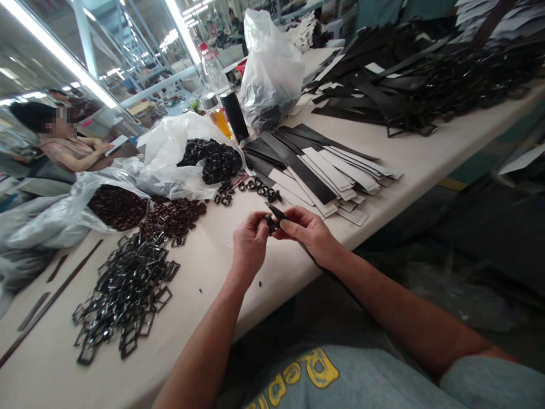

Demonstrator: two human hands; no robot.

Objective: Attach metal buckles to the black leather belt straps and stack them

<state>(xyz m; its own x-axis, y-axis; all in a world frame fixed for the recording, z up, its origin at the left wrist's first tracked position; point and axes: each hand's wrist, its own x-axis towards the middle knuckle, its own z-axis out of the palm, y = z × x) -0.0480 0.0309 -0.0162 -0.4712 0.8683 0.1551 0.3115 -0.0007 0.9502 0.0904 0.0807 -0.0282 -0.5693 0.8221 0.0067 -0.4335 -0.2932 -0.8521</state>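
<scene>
My left hand (251, 238) pinches a small black loop (271, 223) above the near edge of the table. Close beside it, my right hand (309, 230) is closed on a black strap (276, 211), whose pointed end sticks up past the fingers at the loop. The rest of that strap runs back under my right forearm. Whether the tip passes through the loop I cannot tell. Just beyond my hands lie several loose black loops (255, 184). A fan of black straps (293, 165), some with white undersides showing, spreads to the right.
Metal buckles (123, 284) are heaped at left, beside brown loops (170, 218) spilling from a plastic bag (80, 199). Black loops (213, 159) fill another bag. Bottles (219, 122) and a tall plastic bag (272, 68) stand behind. Finished-looking straps (426, 85) pile at right. A person (72, 142) sits at far left.
</scene>
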